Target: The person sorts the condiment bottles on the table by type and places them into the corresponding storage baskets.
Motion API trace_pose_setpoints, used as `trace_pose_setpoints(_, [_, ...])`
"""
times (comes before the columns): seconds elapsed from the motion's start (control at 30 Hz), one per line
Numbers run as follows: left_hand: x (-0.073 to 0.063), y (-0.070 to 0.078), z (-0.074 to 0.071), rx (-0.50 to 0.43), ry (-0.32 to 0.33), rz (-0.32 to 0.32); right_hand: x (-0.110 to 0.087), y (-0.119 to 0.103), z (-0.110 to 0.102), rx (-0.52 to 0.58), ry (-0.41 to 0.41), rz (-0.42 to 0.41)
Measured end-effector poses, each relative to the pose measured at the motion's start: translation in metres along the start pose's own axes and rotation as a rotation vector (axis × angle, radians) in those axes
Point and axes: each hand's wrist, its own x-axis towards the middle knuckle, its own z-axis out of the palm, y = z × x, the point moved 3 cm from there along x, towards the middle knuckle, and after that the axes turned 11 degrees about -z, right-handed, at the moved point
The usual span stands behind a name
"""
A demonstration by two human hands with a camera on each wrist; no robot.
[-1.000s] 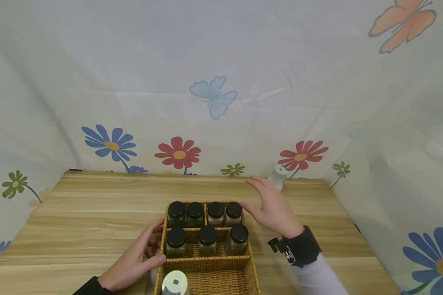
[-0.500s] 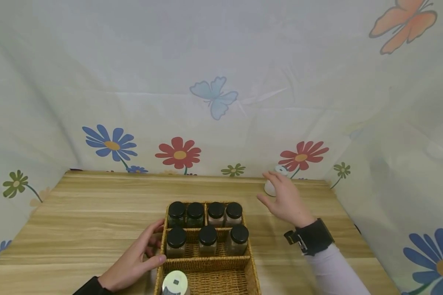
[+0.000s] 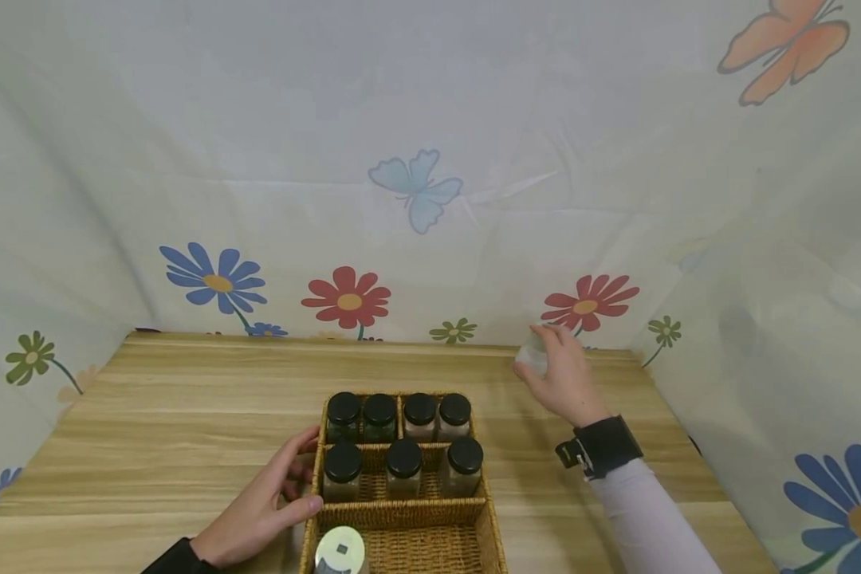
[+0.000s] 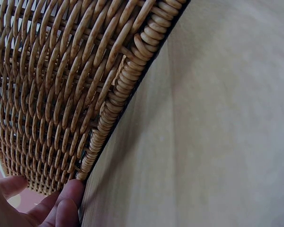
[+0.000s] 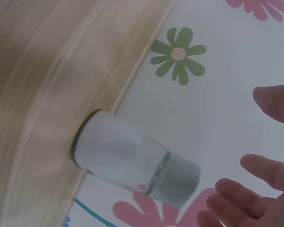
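Observation:
A woven wicker basket [image 3: 430, 506] with compartments sits at the front of the table. My left hand [image 3: 261, 502] touches its left side, thumb at the rim; in the left wrist view its fingertips [image 4: 73, 189] rest against the wicker wall [image 4: 61, 94]. At the table's back right, a clear shaker jar [image 5: 118, 146] with white contents and a pale green-grey lid [image 5: 175, 179] stands by the curtain. My right hand [image 3: 563, 379] is around it in the head view, partly hiding it. In the right wrist view the fingers [image 5: 241, 198] are spread, apart from the lid.
Several black-lidded jars [image 3: 404, 458] stand in the basket's two back rows. In its front compartment is a jar with a pale lid [image 3: 340, 550], at the left. A flower-printed curtain [image 3: 430, 263] borders the wooden table [image 3: 186, 399] at the back and sides.
My right hand has moved from beside the basket's back right corner, right and away, to the shaker jar at the back. The left hand and the basket have stayed put.

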Motion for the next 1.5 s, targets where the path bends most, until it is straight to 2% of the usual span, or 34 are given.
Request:
trace_pose_setpoints(0.13, [0.0,-0.001,0.0,0.011,0.002,0.007,0.003,0.013,0.003,-0.014,0.067,0.003])
trace_pose_setpoints(0.27, [0.0,-0.001,0.0,0.015,0.003,0.013,0.006,0.025,0.006,-0.034,0.094,0.04])
trace_pose_setpoints(0.57, [0.001,-0.001,0.0,0.018,0.005,-0.006,0.011,0.039,0.014,-0.069,0.049,0.079])
trace_pose_setpoints(0.87, [0.001,0.0,-0.001,0.023,0.016,0.016,0.013,0.045,0.024,-0.1,0.072,0.108])
trace_pose_setpoints(1.1, [0.001,0.0,0.0,0.012,0.004,0.007,0.015,0.049,0.03,-0.115,0.048,0.184])
trace_pose_setpoints(1.5, [0.001,0.001,-0.001,0.002,-0.006,0.005,0.015,0.064,0.046,-0.071,-0.008,0.254])
